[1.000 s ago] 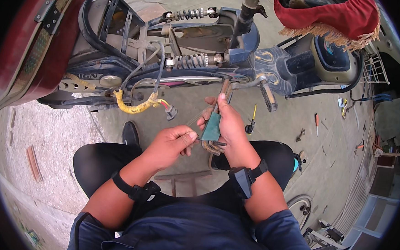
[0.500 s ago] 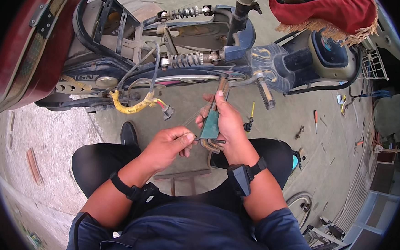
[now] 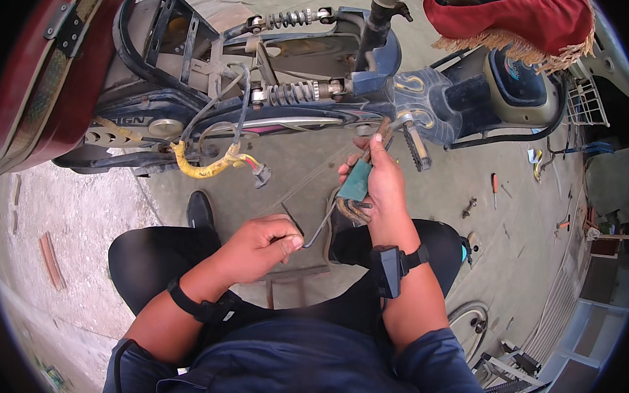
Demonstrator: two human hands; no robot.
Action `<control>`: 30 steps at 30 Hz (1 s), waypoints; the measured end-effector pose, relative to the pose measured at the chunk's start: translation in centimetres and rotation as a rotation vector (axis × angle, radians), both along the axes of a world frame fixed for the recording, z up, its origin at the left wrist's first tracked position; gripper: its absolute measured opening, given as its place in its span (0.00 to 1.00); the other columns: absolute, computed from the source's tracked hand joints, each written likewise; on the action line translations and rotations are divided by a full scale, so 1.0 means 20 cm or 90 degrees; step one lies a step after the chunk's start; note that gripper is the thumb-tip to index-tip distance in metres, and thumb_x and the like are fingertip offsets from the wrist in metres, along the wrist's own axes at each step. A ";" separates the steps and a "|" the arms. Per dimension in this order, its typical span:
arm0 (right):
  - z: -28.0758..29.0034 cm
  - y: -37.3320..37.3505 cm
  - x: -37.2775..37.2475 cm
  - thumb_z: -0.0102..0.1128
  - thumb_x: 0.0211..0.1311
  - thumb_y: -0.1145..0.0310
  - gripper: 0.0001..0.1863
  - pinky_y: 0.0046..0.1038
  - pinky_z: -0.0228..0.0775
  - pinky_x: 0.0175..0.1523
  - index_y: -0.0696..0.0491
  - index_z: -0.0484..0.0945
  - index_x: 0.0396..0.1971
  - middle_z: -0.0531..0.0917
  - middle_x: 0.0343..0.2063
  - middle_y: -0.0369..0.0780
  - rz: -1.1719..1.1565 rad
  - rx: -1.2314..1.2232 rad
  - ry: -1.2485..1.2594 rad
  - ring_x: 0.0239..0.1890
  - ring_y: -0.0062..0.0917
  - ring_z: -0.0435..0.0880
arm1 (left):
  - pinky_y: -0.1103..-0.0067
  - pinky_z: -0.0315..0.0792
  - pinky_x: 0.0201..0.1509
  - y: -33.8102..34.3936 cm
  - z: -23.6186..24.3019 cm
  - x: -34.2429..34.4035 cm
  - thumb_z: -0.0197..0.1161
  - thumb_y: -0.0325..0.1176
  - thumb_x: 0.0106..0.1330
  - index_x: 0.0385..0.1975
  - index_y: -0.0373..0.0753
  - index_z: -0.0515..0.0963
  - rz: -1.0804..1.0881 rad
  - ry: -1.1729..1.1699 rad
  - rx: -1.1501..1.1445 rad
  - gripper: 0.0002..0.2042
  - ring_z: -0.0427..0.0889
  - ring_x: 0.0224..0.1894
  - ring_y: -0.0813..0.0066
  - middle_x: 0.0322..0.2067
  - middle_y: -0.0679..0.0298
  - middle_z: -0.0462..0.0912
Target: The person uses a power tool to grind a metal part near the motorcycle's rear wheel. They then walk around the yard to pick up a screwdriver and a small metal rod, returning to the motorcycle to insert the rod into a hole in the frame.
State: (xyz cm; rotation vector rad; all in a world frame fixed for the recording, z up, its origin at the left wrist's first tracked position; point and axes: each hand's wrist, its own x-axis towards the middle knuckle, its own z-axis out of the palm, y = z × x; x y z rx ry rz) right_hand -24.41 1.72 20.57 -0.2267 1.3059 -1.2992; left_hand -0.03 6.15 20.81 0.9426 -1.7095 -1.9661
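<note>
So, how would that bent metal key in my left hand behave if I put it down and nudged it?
The bent metal key is probably stiff: its slim arm sticks out from the left hand without sagging. It looks light, being so thin. Its angled shape would likely make it pivot or slide rather than roll.

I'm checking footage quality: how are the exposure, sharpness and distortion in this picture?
Head view: the pale ground at left is brightest, nearly washed out; the fisheye lens bends edges toward a black rim; the left hand, right hand and green tool holder look fairly sharp; the small orange-handled screwdriver shows little detail.
</note>
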 end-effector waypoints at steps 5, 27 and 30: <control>0.05 -0.02 -0.17 0.49 0.77 0.51 0.19 0.27 0.75 0.31 0.55 0.74 0.45 0.80 0.28 0.40 0.032 -0.077 0.081 0.26 0.26 0.83 | 0.79 0.73 0.37 0.03 0.01 0.13 0.58 0.30 0.73 0.36 0.31 0.80 0.007 0.001 0.094 0.08 0.77 0.29 0.79 0.32 0.64 0.77; -0.02 0.19 0.12 0.62 0.69 0.67 0.14 0.26 0.76 0.38 0.58 0.76 0.49 0.82 0.37 0.39 0.588 -0.116 0.031 0.30 0.22 0.84 | 0.81 0.67 0.33 -0.11 -0.09 0.02 0.58 0.49 0.74 0.35 0.40 0.78 0.270 0.194 0.411 0.17 0.77 0.28 0.79 0.27 0.68 0.79; -0.02 0.19 0.13 0.62 0.69 0.67 0.13 0.26 0.76 0.36 0.57 0.75 0.48 0.82 0.37 0.40 0.561 -0.074 0.010 0.30 0.23 0.84 | 0.81 0.68 0.33 -0.11 -0.11 0.00 0.58 0.50 0.74 0.36 0.39 0.78 0.297 0.163 0.400 0.18 0.76 0.28 0.79 0.28 0.68 0.79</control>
